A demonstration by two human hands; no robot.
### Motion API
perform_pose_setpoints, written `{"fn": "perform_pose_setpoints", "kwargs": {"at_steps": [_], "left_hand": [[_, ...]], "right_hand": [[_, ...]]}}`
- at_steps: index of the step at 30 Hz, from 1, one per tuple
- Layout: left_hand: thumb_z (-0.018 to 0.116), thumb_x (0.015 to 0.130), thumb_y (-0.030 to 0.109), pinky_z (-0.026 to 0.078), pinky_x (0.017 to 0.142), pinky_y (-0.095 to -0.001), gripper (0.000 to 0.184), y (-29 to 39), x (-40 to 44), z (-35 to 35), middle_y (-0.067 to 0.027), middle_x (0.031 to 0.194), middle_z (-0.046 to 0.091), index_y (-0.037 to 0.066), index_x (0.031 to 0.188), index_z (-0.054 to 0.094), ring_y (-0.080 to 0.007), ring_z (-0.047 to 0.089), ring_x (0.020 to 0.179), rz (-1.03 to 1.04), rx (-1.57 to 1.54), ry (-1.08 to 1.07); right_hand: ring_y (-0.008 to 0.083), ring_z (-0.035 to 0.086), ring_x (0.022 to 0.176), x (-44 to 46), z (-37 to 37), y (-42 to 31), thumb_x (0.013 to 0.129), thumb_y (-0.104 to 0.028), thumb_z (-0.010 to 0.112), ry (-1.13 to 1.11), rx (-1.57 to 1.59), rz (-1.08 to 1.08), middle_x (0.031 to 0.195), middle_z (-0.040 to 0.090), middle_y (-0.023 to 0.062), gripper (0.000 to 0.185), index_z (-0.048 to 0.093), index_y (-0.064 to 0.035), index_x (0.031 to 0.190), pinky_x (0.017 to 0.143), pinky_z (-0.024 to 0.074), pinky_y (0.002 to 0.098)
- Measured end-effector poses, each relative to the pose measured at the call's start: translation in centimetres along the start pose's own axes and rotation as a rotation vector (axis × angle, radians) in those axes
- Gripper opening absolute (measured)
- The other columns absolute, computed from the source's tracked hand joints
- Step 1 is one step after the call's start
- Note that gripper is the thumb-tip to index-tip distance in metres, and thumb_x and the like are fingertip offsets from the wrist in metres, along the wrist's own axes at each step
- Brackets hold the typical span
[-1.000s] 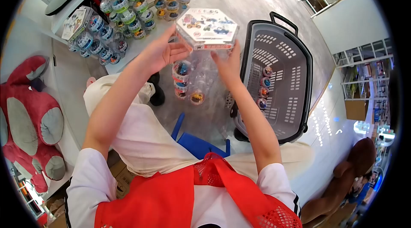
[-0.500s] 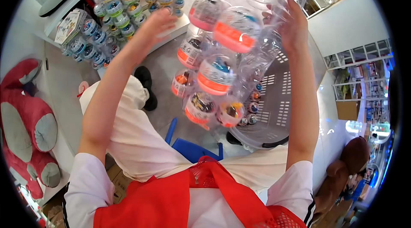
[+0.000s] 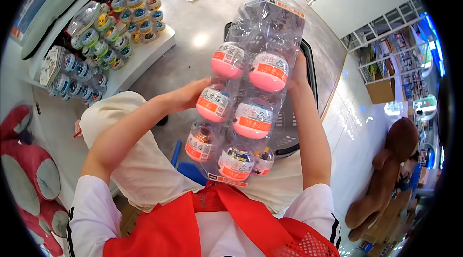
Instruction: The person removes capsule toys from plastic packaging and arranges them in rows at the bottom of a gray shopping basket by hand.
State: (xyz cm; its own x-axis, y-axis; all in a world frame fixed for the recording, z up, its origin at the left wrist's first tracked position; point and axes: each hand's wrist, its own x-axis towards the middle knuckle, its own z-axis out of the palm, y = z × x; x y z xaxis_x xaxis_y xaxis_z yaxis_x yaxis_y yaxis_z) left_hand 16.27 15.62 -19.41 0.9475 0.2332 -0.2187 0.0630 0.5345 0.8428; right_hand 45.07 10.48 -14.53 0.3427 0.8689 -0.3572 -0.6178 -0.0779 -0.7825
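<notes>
A tall clear plastic pack (image 3: 253,117) of capsules hangs between my hands in the middle of the view, slightly tilted. Several capsules with pink bottoms and orange-white labels sit in its lower part; its upper cells look see-through. My left hand (image 3: 195,94) grips the pack's left side, with the fingertips partly behind it. At the upper right side, my right hand (image 3: 297,71) is closed on the pack, its fingers mostly hidden behind the plastic. The pack covers much of a grey basket (image 3: 288,122) with a black rim.
Similar capsule packs (image 3: 142,13) stand on a white platform (image 3: 147,57) at the upper left. A blue stool (image 3: 190,172) is between my legs. Red-and-grey plush (image 3: 29,160) lies at the left, a brown plush (image 3: 381,180) at the right. Wire shelves (image 3: 386,40) stand upper right.
The pack has turned from its hexagonal top facing me to its long side facing me. My left hand, free of it half a second ago, has taken hold of its left side.
</notes>
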Motion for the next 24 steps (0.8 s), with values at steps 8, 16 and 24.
{"fn": "perform_pose_setpoints", "kwargs": {"at_steps": [8, 16, 24], "left_hand": [[0.049, 0.093, 0.037, 0.042, 0.095, -0.0319, 0.055, -2.2, 4.2, 0.7, -0.0049, 0.13, 0.047, 0.009, 0.138, 0.032, -0.0141, 0.049, 0.115, -0.044, -0.01, 0.081], [0.047, 0.092, 0.04, 0.038, 0.097, -0.0346, 0.059, 4.2, 5.9, 1.3, -0.0091, 0.132, 0.045, 0.007, 0.138, 0.032, -0.0193, 0.047, 0.116, 0.211, -0.073, -0.002], [0.05, 0.09, 0.031, 0.036, 0.1, -0.0397, 0.037, 1.1, 7.5, 0.1, -0.0098, 0.122, 0.055, 0.006, 0.118, 0.055, -0.0236, 0.05, 0.115, 0.239, 0.758, 0.336]], "right_hand": [[0.0359, 0.062, 0.089, -0.6, -9.6, 1.1, 0.091, -0.045, 0.035, 0.022, 0.164, -0.108, 0.103, 0.06, 0.0226, 0.057, 0.048, 0.0034, 0.118, 0.079, 0.0518, 0.0483], [0.0321, 0.058, 0.102, -6.3, -10.3, -3.7, 0.094, -0.034, 0.033, 0.115, 0.17, -0.401, 0.113, 0.058, 0.0194, 0.047, 0.049, 0.0021, 0.119, 0.089, 0.0477, 0.0433], [0.0368, 0.045, 0.119, -11.9, -16.3, -9.3, 0.09, -0.042, 0.034, 0.442, 0.194, -0.857, 0.128, 0.048, 0.0189, 0.057, 0.047, -0.0002, 0.126, 0.097, 0.0371, 0.0582]]}}
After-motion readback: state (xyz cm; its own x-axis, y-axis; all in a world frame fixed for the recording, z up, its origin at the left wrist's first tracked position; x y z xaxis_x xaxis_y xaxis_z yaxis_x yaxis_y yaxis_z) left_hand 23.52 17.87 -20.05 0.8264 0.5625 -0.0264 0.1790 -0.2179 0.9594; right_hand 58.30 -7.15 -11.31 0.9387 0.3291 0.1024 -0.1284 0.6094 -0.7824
